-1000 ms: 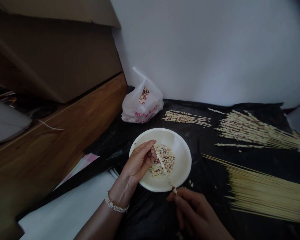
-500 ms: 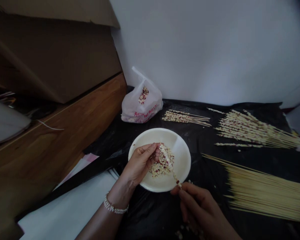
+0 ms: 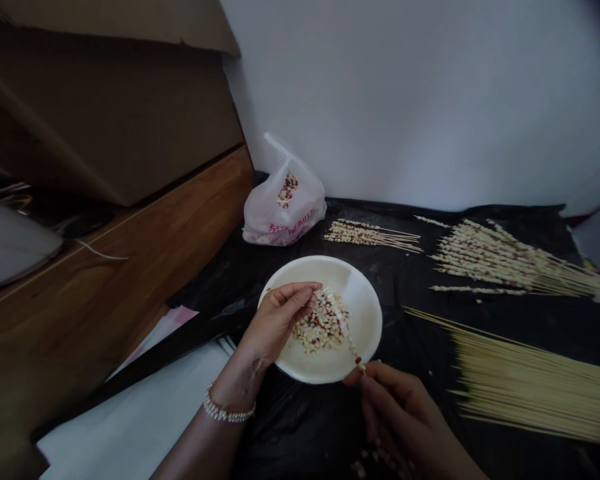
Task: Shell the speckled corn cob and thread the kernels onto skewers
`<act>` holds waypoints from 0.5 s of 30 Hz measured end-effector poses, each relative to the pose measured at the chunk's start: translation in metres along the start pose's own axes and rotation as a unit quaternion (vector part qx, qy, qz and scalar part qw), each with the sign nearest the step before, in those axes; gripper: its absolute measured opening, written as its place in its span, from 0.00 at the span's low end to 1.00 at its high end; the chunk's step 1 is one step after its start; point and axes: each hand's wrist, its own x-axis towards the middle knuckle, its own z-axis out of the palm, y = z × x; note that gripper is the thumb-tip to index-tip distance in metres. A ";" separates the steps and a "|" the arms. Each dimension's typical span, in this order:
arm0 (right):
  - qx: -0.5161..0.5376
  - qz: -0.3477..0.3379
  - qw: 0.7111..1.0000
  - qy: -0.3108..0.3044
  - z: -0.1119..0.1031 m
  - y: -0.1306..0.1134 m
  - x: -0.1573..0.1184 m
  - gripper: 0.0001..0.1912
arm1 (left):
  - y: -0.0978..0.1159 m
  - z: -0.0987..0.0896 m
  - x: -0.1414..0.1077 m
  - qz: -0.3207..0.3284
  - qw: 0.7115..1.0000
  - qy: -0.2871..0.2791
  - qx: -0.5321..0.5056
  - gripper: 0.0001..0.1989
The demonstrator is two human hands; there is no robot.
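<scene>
A white bowl (image 3: pixel 365 313) holds loose cream and dark red kernels (image 3: pixel 320 330). Over its left side is my left hand (image 3: pixel 285 317), thumb and fingers pinched together near the upper tip of a kernel-covered skewer (image 3: pixel 351 341); what lies between the fingertips is too small to make out. The skewer slants down across the bowl to my right hand (image 3: pixel 397 403). Thumb and forefinger of that hand pinch its lower end just outside the bowl's front right rim.
Behind the bowl stands a plastic bag (image 3: pixel 285 210) of kernels. Threaded skewers lie in a small bundle (image 3: pixel 370 233) and a larger pile (image 3: pixel 495 260). Bare sticks (image 3: pixel 535 380) are at right. A cardboard box (image 3: pixel 115 113) rises at left; black sheeting (image 3: pixel 300 427) lies underneath.
My left hand has shifted slightly, its fingers now straighter, and more kernels show beneath it. My right hand and the skewer have moved very slightly.
</scene>
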 end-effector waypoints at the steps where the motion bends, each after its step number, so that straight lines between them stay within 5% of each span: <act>1: -0.001 0.002 1.000 0.000 0.000 0.000 0.000 0.24 | 0.000 0.001 0.000 -0.002 1.000 -0.005 0.001 0.12; 10: -0.018 0.019 0.999 -0.034 0.003 -0.003 -0.001 0.28 | -0.005 0.003 -0.002 -0.037 0.997 -0.065 -0.027 0.15; 15: -0.032 0.030 0.999 -0.031 0.004 -0.004 -0.001 0.29 | -0.005 0.001 0.002 -0.010 0.995 -0.005 -0.100 0.14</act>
